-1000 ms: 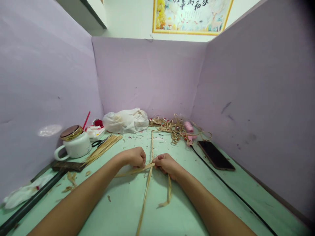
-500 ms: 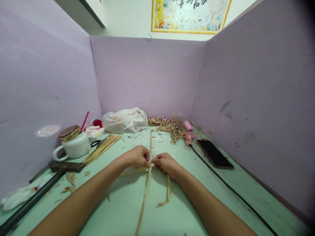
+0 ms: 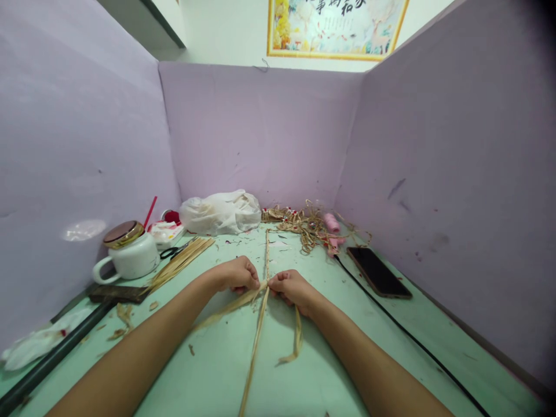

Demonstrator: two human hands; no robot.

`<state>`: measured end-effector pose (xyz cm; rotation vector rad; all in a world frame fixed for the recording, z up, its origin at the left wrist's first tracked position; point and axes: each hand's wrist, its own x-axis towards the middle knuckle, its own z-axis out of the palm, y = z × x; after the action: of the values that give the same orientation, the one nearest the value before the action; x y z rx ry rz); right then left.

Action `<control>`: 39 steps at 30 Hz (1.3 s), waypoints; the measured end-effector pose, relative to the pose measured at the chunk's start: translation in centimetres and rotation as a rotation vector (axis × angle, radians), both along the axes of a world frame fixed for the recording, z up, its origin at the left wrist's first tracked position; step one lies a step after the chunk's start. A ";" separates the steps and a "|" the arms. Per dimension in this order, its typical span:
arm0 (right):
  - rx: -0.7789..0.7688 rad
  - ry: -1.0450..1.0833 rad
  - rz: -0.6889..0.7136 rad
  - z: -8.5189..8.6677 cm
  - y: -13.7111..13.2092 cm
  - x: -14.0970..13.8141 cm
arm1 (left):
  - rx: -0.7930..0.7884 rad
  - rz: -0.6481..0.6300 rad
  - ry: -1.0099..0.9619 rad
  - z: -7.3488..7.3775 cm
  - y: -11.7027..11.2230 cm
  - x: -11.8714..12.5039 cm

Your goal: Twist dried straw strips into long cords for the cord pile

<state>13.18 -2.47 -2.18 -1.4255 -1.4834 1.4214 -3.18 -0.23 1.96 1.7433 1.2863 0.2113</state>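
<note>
Close together, both hands [image 3: 264, 281] pinching straw strips [image 3: 256, 341], mug [image 3: 130, 255] left, phone [image 3: 379, 272] right, scissors [image 3: 171, 252] behind

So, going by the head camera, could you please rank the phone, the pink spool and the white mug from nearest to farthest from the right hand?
1. Phone, to the right of the right hand.
2. Pink spool, farther back on the right.
3. White mug, far left.
</note>
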 end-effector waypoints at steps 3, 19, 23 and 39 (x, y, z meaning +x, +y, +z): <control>-0.004 -0.006 -0.009 0.1 -0.1 -0.1 | -0.002 0.010 -0.017 -0.4 0.1 0.0; 0.004 -0.001 0.005 0.0 0.0 -0.1 | 0.038 0.060 -0.028 -1.4 -0.2 1.2; 0.030 -0.025 -0.015 -0.1 0.0 -0.3 | 0.009 0.172 -0.081 -1.8 0.0 1.8; -0.106 0.156 0.006 0.2 0.3 0.5 | -0.007 0.292 -0.063 -1.8 -1.0 3.0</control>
<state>13.68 -2.17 -1.95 -1.3403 -1.3336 1.5975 -0.23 -1.26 0.17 1.5250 1.4896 0.4244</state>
